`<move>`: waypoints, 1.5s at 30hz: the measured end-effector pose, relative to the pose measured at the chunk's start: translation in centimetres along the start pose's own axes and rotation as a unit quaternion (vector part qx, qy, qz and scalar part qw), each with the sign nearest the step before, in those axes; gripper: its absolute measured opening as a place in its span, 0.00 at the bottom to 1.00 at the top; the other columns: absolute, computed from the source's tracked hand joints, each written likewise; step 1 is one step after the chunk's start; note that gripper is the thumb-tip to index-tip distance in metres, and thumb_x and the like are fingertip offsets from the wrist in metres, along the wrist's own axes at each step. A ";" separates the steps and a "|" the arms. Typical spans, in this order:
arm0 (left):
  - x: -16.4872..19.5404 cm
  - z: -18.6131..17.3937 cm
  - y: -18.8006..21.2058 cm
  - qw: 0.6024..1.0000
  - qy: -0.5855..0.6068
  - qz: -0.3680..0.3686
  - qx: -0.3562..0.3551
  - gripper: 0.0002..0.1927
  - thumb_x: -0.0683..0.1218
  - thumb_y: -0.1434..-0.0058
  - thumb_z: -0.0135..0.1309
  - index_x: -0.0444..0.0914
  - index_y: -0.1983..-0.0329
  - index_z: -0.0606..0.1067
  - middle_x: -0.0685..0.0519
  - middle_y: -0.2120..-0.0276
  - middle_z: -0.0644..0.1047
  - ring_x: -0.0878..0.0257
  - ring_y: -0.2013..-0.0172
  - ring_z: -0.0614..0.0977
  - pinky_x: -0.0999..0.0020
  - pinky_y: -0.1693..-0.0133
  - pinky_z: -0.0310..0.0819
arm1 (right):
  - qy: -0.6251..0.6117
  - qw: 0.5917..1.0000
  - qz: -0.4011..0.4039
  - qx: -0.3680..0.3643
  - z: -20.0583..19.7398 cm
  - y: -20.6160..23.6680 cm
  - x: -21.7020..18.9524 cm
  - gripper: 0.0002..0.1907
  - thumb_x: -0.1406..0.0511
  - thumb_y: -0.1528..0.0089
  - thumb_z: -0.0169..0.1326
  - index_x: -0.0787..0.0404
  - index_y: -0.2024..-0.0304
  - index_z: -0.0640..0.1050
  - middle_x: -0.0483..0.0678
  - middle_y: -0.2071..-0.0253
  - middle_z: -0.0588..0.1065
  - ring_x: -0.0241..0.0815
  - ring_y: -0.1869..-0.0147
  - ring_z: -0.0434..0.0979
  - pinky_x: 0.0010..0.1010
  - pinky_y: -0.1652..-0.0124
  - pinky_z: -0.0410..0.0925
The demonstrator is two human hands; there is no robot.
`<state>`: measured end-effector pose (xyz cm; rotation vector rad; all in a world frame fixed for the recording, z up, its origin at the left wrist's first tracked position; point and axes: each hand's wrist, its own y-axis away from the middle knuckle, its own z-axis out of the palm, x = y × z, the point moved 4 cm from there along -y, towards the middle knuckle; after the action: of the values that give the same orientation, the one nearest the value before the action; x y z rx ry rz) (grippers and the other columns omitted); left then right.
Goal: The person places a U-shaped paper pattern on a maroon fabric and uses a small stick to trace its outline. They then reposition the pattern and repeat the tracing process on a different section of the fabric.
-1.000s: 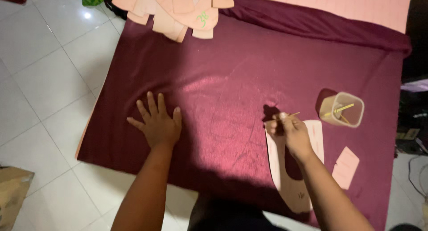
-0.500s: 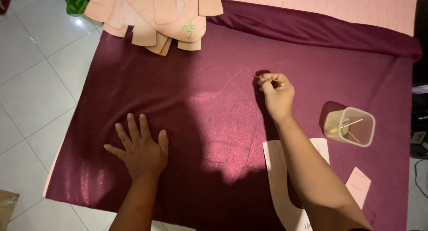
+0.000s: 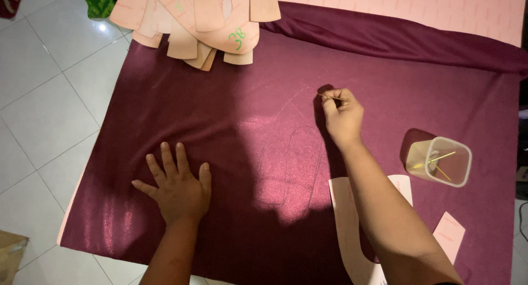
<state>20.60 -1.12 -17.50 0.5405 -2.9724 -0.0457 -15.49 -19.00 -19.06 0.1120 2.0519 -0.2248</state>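
Observation:
A dark maroon cloth (image 3: 231, 103) lies spread over a flat pink board on the floor. My left hand (image 3: 176, 186) presses flat on it, fingers apart, near the front left. My right hand (image 3: 341, 114) pinches a thin marking stick (image 3: 329, 97) against the cloth further back. Faint traced outlines of shoe-sole shapes (image 3: 294, 164) show on the cloth between the hands. A pale pink sole-shaped template (image 3: 346, 224) lies under my right forearm.
A stack of pink sole templates (image 3: 198, 21) rests at the cloth's back edge. A clear plastic cup (image 3: 443, 161) holding thin yellow sticks stands at right, with a small pink card (image 3: 448, 235) near it. White floor tiles (image 3: 44, 114) lie to the left.
My right hand moved away from the template toward the back of the cloth with the stick. My left hand stayed flat, and the view shifted forward.

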 end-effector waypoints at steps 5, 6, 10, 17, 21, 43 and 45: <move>0.1 0.0 0.0 1.000 0.009 -0.001 -0.001 0.41 0.68 0.35 0.37 0.41 0.24 0.57 0.45 0.23 0.50 0.39 0.25 0.45 0.19 0.37 0.26 | -0.028 0.999 -0.002 -0.019 0.0 0.0 0.0 0.02 0.73 0.35 0.56 0.63 0.62 0.79 0.43 0.64 0.79 0.30 0.61 0.76 0.22 0.58 0.70; 0.1 0.0 0.0 1.000 0.012 0.000 -0.001 0.41 0.68 0.35 0.37 0.41 0.24 0.57 0.45 0.23 0.50 0.39 0.25 0.45 0.19 0.37 0.26 | -0.053 0.999 0.005 -0.014 0.0 -0.1 0.1 0.02 0.73 0.34 0.56 0.63 0.62 0.78 0.42 0.63 0.79 0.30 0.61 0.76 0.22 0.58 0.70; 0.1 -0.2 -0.2 1.000 0.005 -0.002 -0.002 0.41 0.68 0.35 0.37 0.41 0.25 0.56 0.45 0.24 0.50 0.40 0.25 0.45 0.19 0.37 0.26 | -0.015 1.000 0.009 -0.020 0.0 -0.2 0.2 0.02 0.72 0.34 0.57 0.63 0.63 0.79 0.42 0.65 0.78 0.30 0.62 0.74 0.23 0.59 0.70; 0.1 -0.6 -0.4 1.000 0.002 0.002 0.008 0.41 0.68 0.35 0.38 0.41 0.24 0.56 0.46 0.23 0.49 0.40 0.25 0.46 0.18 0.37 0.27 | -0.065 0.997 0.007 -0.029 0.3 -0.6 0.2 0.02 0.72 0.35 0.56 0.63 0.63 0.79 0.41 0.65 0.78 0.29 0.61 0.74 0.22 0.59 0.69; -0.1 -1.0 -0.7 1.000 0.012 0.002 0.016 0.41 0.67 0.36 0.38 0.42 0.24 0.57 0.46 0.23 0.50 0.40 0.25 0.46 0.18 0.38 0.27 | -0.069 0.996 0.026 -0.043 0.6 -0.4 -0.1 0.02 0.72 0.35 0.57 0.63 0.63 0.78 0.41 0.65 0.77 0.29 0.62 0.73 0.21 0.59 0.68; -1.2 -1.0 -1.0 1.000 0.014 -0.008 0.003 0.41 0.67 0.36 0.39 0.43 0.24 0.56 0.47 0.23 0.50 0.41 0.25 0.45 0.19 0.37 0.26 | -0.145 0.988 0.053 -0.002 0.6 0.6 -0.4 0.04 0.73 0.33 0.52 0.65 0.57 0.77 0.45 0.62 0.79 0.32 0.61 0.77 0.21 0.59 0.72; -1.1 -1.0 -1.1 1.000 0.010 -0.006 0.004 0.41 0.67 0.36 0.39 0.43 0.24 0.56 0.47 0.24 0.50 0.40 0.26 0.46 0.19 0.38 0.26 | -0.152 0.987 0.054 -0.007 0.9 0.6 -0.3 0.03 0.73 0.33 0.53 0.65 0.57 0.77 0.45 0.62 0.79 0.31 0.61 0.75 0.21 0.59 0.70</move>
<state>22.11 -1.74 -16.64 0.5561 -2.9519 -0.0300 -14.47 -18.61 -19.27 0.1690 1.7375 -0.1497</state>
